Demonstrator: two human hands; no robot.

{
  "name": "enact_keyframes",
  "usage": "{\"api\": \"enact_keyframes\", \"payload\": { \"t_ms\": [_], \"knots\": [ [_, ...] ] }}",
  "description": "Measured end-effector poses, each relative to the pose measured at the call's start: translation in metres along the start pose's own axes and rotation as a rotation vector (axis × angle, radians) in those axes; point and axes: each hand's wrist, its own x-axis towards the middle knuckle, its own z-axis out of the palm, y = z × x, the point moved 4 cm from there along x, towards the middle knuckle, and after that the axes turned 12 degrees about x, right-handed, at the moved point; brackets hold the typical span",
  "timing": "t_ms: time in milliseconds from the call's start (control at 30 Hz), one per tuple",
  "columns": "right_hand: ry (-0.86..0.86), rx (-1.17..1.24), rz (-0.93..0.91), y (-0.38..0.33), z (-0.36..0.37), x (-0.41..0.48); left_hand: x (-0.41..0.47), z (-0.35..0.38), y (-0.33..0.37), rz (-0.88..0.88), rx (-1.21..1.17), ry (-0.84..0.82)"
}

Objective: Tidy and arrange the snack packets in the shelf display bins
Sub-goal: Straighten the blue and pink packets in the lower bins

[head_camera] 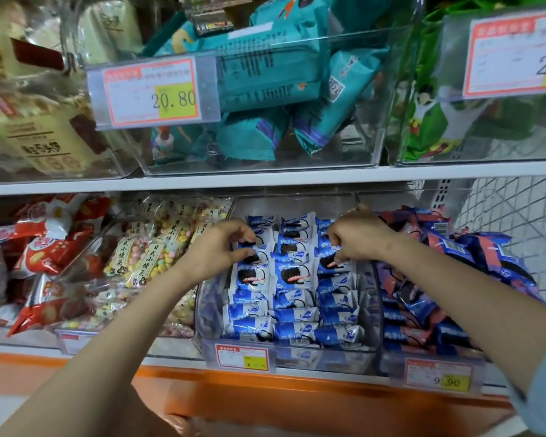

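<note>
Bright even light, glare on clear bins (372, 89), edges warped, blurred.

A white upper shelf (202, 184) crosses mid-frame, bearing clear upper bins (265, 167). Below, the orange-edged lower shelf (265, 389) bears lower bins (297, 357) side by side.

A white shelf board (202, 181) is hanging over the clear bin (312, 357), leaving a gap above its blue packets (293, 298). The left hand (224, 247) and right hand (356, 238) are filling it; full neighbouring bins (391, 351) are flanking both sides.
</note>
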Motion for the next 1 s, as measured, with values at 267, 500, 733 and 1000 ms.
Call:
{"api": "enact_keyframes", "payload": {
  "t_ms": [267,500,733,1000],
  "knots": [
    [-0.089,-0.081,-0.008,-0.005,0.006,0.006,-0.010,0.015,0.010,-0.017,-0.259,0.002],
    [-0.017,-0.193,-0.035,-0.009,0.007,0.003,-0.010,0.050,0.026,0.186,-0.036,-0.118],
    [-0.053,-0.265,-0.013,-0.012,0.006,-0.005,-0.009,0.071,0.018,0.214,0.211,-0.237],
    [0.049,0.047,-0.041,-0.012,-0.001,-0.024,-0.006,0.074,0.016,0.191,0.186,-0.232]
  ]
}}
